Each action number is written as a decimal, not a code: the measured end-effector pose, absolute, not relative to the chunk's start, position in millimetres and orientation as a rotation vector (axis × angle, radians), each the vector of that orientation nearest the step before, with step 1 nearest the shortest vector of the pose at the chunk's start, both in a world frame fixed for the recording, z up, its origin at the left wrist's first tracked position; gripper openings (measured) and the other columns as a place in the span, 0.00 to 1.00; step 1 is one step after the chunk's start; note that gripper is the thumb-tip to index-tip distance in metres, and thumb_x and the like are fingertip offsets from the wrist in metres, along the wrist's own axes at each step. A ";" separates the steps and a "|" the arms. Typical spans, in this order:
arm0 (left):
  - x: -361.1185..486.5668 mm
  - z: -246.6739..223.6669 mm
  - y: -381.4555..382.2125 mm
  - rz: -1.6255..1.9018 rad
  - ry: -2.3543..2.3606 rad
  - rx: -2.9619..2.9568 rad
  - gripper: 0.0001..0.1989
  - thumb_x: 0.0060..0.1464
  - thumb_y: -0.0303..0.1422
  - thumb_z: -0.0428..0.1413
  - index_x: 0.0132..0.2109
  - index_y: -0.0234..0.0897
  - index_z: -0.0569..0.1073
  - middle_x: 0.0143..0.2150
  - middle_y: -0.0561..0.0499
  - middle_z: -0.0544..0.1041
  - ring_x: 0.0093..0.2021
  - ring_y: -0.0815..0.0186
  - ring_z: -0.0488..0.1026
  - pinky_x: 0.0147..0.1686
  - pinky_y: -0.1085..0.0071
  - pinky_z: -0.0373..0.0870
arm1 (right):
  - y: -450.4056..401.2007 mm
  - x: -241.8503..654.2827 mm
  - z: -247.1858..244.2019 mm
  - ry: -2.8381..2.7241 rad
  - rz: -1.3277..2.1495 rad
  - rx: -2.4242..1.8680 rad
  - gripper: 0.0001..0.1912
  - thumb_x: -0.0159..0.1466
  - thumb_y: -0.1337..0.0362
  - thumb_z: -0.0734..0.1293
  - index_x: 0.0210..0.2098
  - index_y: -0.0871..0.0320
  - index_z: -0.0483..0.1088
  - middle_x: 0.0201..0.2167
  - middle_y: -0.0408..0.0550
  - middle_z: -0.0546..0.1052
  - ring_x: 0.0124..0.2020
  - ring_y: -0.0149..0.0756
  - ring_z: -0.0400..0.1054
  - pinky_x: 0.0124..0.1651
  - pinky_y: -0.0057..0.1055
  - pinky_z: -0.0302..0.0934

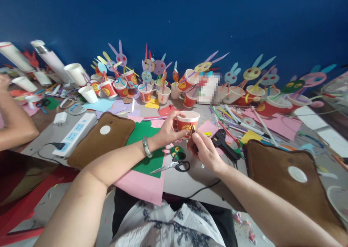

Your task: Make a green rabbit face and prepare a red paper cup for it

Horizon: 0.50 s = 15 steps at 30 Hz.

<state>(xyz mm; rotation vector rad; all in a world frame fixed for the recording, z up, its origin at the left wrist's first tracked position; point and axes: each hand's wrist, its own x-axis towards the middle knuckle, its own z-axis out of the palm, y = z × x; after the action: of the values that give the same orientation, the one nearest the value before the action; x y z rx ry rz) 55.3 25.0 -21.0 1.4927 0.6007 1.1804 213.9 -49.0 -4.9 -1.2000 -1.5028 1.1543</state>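
Note:
A red and white paper cup (191, 117) with a yellow print stands upright in my left hand (172, 131), whose fingers and thumb wrap round its left side. My right hand (201, 147) is closed on a small dark pointed tool (192, 128), its tip against the front of the cup; the rest of the tool is hidden in my fingers. Just below my hands, black-handled scissors (179, 163) lie on the table. Beside my right hand rests a black glue gun (225, 144). Green paper (144, 149) and pink paper (138, 187) lie under my left forearm.
Cups with paper rabbit faces (146, 77) line the blue wall. A power strip (77, 132) and brown pouches (285, 174) flank the work area. Coloured sticks (235, 120) lie at right. Another person's arm (13, 112) reaches in at far left.

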 end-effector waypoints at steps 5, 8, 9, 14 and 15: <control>56.3 -19.7 24.6 1.154 0.579 1.459 0.30 0.47 0.47 0.69 0.49 0.41 0.63 0.45 0.50 0.72 0.45 0.63 0.74 0.46 0.65 0.72 | -49.6 213.6 -3.7 -1.467 1.169 -1.201 0.28 0.68 0.36 0.58 0.27 0.53 0.60 0.16 0.39 0.66 0.15 0.27 0.54 0.18 0.28 0.48; 55.7 -19.9 25.4 1.166 0.568 1.470 0.30 0.47 0.47 0.69 0.49 0.40 0.63 0.45 0.49 0.72 0.45 0.63 0.74 0.45 0.66 0.73 | -50.1 213.1 -2.1 -1.468 1.182 -1.199 0.29 0.68 0.35 0.58 0.27 0.53 0.61 0.16 0.39 0.66 0.15 0.27 0.54 0.17 0.27 0.48; 55.4 -20.3 25.6 1.161 0.569 1.476 0.30 0.48 0.47 0.69 0.49 0.40 0.63 0.45 0.49 0.72 0.45 0.63 0.74 0.45 0.66 0.73 | -50.3 212.8 -1.3 -1.466 1.189 -1.197 0.29 0.68 0.35 0.58 0.27 0.53 0.61 0.15 0.39 0.66 0.14 0.27 0.54 0.16 0.27 0.47; 54.0 -22.7 25.3 1.116 0.586 1.516 0.29 0.50 0.47 0.68 0.50 0.40 0.63 0.45 0.49 0.72 0.43 0.63 0.75 0.44 0.67 0.74 | -51.2 211.1 2.5 -1.432 1.217 -1.203 0.29 0.68 0.34 0.58 0.29 0.54 0.61 0.16 0.38 0.67 0.13 0.26 0.54 0.15 0.27 0.46; 53.9 -23.2 25.4 1.115 0.585 1.522 0.29 0.50 0.47 0.68 0.50 0.40 0.63 0.45 0.49 0.72 0.43 0.63 0.75 0.43 0.66 0.74 | -51.3 211.2 2.3 -1.431 1.221 -1.203 0.29 0.68 0.34 0.58 0.30 0.54 0.62 0.16 0.39 0.67 0.13 0.26 0.54 0.15 0.26 0.46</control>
<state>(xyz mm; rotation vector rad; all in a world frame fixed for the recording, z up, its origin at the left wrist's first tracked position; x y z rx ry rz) 53.9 25.4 -23.2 1.5217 0.5847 1.1150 211.2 -51.3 2.3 -1.2031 -1.4314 1.2207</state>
